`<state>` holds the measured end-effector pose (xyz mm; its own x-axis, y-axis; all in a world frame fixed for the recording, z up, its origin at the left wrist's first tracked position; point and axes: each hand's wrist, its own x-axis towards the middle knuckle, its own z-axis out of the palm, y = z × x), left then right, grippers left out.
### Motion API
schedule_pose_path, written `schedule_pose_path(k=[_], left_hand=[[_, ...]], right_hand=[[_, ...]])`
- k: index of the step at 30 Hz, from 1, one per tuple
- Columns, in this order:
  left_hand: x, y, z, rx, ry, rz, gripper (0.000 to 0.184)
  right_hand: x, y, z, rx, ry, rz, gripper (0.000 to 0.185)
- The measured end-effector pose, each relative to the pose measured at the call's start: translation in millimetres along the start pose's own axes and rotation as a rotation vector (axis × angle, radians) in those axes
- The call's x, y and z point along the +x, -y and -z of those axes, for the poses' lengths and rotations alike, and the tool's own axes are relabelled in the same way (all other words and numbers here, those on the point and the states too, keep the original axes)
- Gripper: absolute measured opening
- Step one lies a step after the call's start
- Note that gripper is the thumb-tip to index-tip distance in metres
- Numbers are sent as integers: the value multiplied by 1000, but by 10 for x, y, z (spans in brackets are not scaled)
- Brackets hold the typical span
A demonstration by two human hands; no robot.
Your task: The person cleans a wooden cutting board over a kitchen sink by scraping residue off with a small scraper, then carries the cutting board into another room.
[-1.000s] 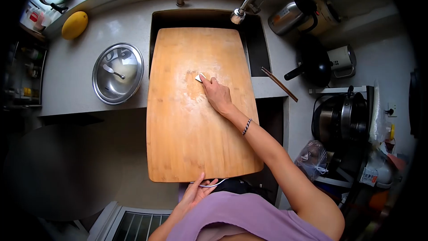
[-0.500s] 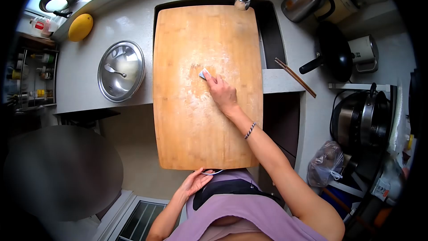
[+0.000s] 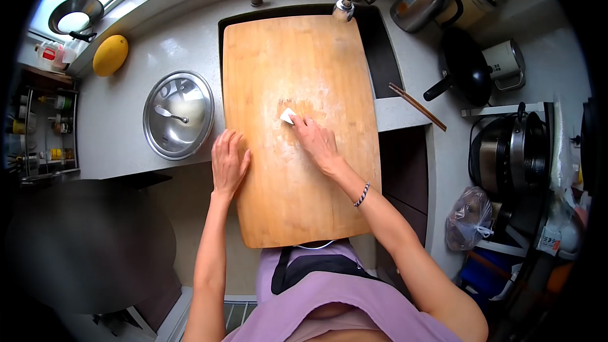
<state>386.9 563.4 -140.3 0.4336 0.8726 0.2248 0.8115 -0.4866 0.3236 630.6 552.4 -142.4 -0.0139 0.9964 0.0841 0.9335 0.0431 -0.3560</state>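
Observation:
A large wooden cutting board (image 3: pixel 297 196) lies over the sink, with pale, flour-like residue smeared around its middle. My right hand (image 3: pixel 316 142), a beaded bracelet at its wrist, pinches a small white flat piece (image 3: pixel 287 116). That piece meets the board beside a darker, scraped-looking patch; whether it is a scraper or a folded cloth I cannot tell. On the board's left edge rests my left hand (image 3: pixel 229 163), its fingers stretched out and thumb apart, holding nothing. Close to it on the counter stands a steel bowl under a glass lid (image 3: pixel 179 114), with something pale inside.
Behind the board is a faucet (image 3: pixel 344 9) over the dark sink (image 3: pixel 383 76). Chopsticks (image 3: pixel 418 107) lie to the right, near a black pan (image 3: pixel 465 66) and a steel kettle (image 3: pixel 415 6). A yellow melon-like fruit (image 3: pixel 110 56) sits back left.
My left hand has come up from the board's near edge to its left edge. The right hand still pinches the white piece, slightly lower in view. The board has turned slightly.

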Motion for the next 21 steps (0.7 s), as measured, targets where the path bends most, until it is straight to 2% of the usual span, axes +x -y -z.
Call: schedule_pose_path(k=[4,7,8,10,11,16,21], left_hand=[[306,228,-133,-49,85,-150,62],[334,351,-297,-134,64,53,71],[337,306,-321,-149,63,49,71],[314,144,-359,-12,33,217,72],[303,102,-398,7,-6,227,71],[304,167,-366,5,-34,93,65],[325,184,-339,-20,-10,107,64]], right_hand=[[128,585,-5,-9,67,-1,17],[208,788,-93,-135,112,-75,13],[212,818,-137,-174,88,-106,13],[229,893,-178,-225,73,-140,12],[243,936,-186,-251,95,-192,12],[337,1018,-169,-237,123,-263,12],[453,871,-36,-226,237,-141,13]])
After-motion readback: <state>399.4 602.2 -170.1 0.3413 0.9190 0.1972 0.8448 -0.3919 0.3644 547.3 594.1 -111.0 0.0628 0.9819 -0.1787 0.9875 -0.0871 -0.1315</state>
